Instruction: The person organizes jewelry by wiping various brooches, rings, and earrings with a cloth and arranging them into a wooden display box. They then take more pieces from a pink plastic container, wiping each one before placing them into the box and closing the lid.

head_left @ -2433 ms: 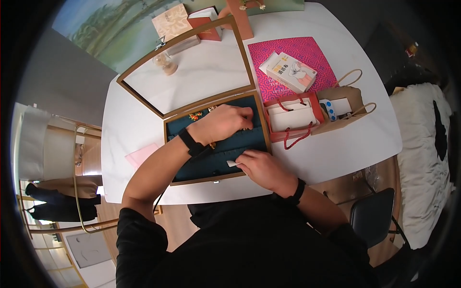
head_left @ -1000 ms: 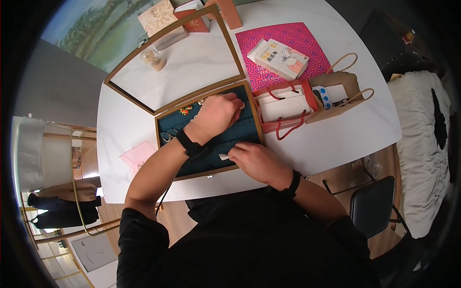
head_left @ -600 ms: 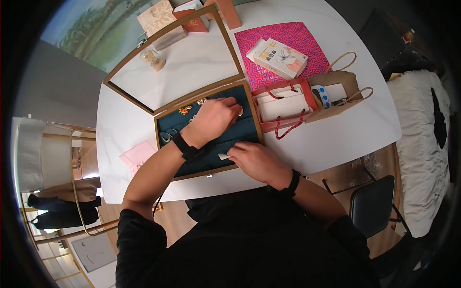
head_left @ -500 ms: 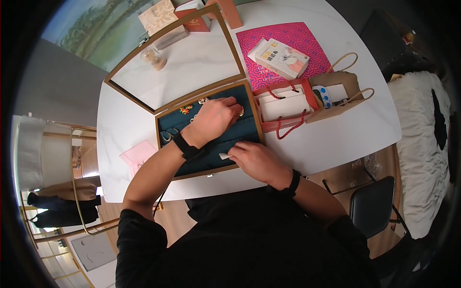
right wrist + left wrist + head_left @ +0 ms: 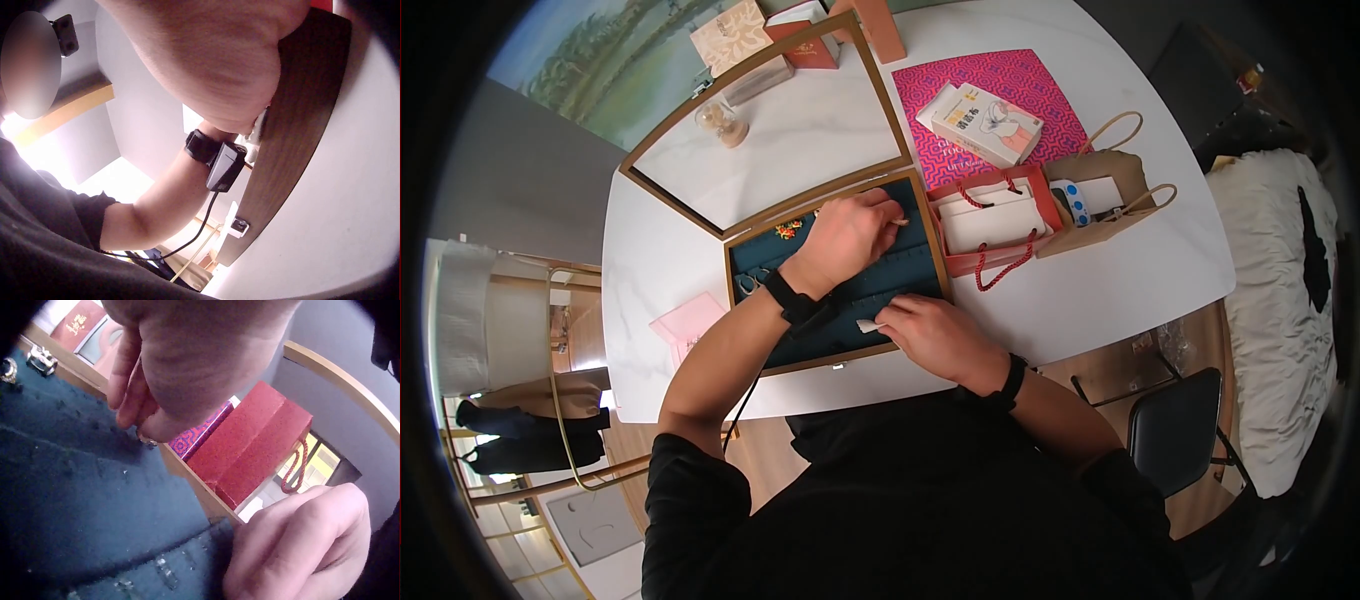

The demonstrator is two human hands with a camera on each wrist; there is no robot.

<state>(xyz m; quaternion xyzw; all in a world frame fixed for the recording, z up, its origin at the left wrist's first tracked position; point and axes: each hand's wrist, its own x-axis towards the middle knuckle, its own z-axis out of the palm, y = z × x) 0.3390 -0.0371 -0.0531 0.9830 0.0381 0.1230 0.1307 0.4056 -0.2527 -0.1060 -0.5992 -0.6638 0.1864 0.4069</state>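
Note:
An open wooden jewellery box [image 5: 940, 245] with a dark teal padded lining lies before me, its glass lid [image 5: 800, 130] raised. Over the box's right rear part, my left hand [image 5: 845, 240] pinches a small gold piece of jewellery [image 5: 147, 441] at the fingertips, low over the padding. My right hand [image 5: 940, 342] pinches a small whitish cloth [image 5: 867, 326] above the front right of the box. Inside lie an orange-and-green ornament [image 5: 789, 229] and silver hoops [image 5: 750, 281]. In the left wrist view, two metal jewellery pieces [image 5: 41, 360] sit on the padding.
Right of the box stand a red gift bag [image 5: 1055, 215] with rope handles and a brown paper bag [image 5: 1135, 180]. Behind them, a white carton [image 5: 990, 125] rests on a pink patterned sheet [image 5: 1040, 75]. A pink card [image 5: 685, 322] lies left; a glass dome ornament [image 5: 725, 125] shows through the lid.
The left hand shifts slightly away from me and to the right, still pinching the gold piece, which shows less now. The right hand stays in place with the cloth.

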